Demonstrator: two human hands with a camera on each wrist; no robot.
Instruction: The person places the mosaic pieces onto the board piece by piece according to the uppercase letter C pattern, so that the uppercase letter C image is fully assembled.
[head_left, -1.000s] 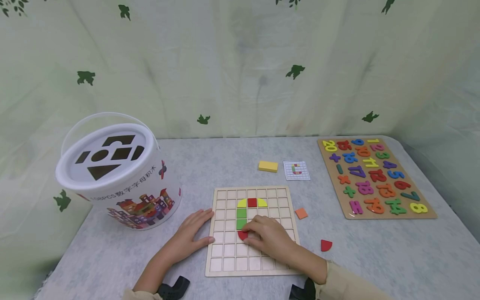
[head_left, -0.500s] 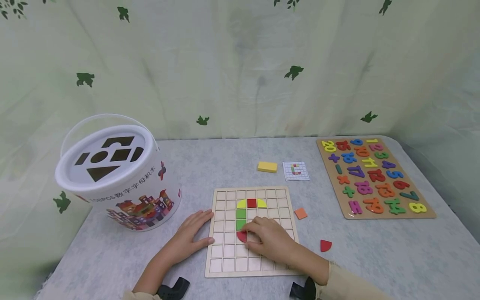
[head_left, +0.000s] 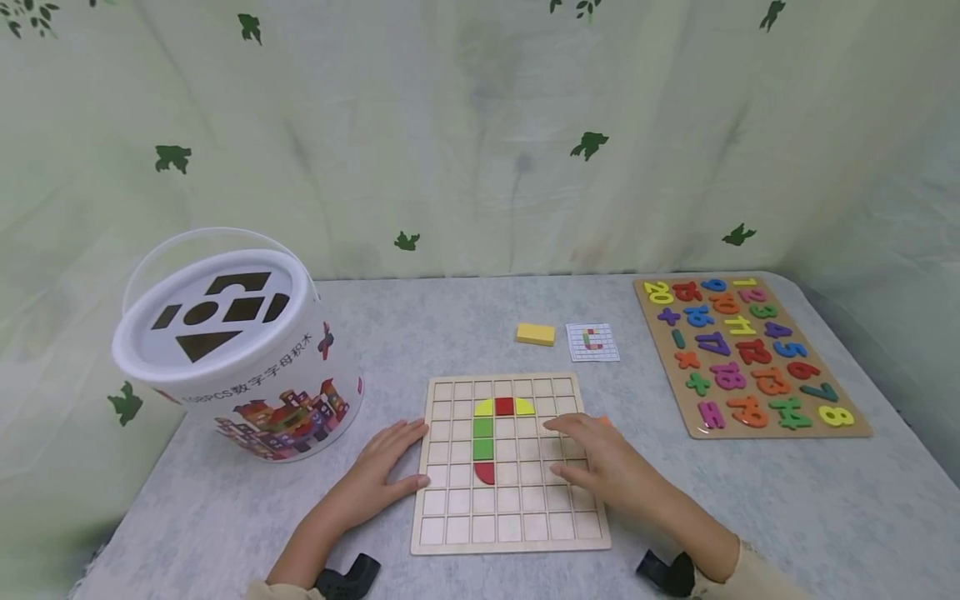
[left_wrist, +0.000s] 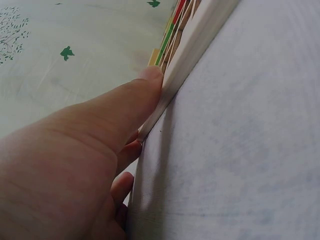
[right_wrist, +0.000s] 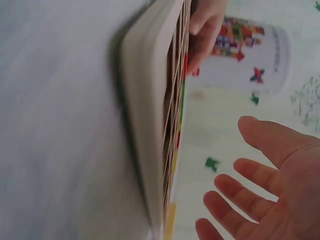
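Broadly, a grey speckled table [head_left: 450,325] carries everything, and on its left stands the large white plastic bucket [head_left: 247,367] with shape cut-outs in its lid. At the far right lies a brown wooden number puzzle board [head_left: 750,354], seen only from the head camera. In the middle sits the pale wooden grid board [head_left: 510,525], with yellow, red and green tiles set in it and a red quarter-round tile [head_left: 485,472] at the bottom of the green column. The left hand [head_left: 386,467] rests flat on the table, fingers straight, against the board's left edge; the left wrist view shows the thumb [left_wrist: 145,85] pressed on that edge, which the head view only suggests. The right hand [head_left: 603,462] hovers over the board's right side with fingers spread and holding nothing; the right wrist view confirms the empty open palm [right_wrist: 280,200], though it is blurred. Behind the board lie a small yellow rectangular block [head_left: 536,334] and a small white pattern card [head_left: 592,342]. An orange tile seems to peek out behind the right fingertips.
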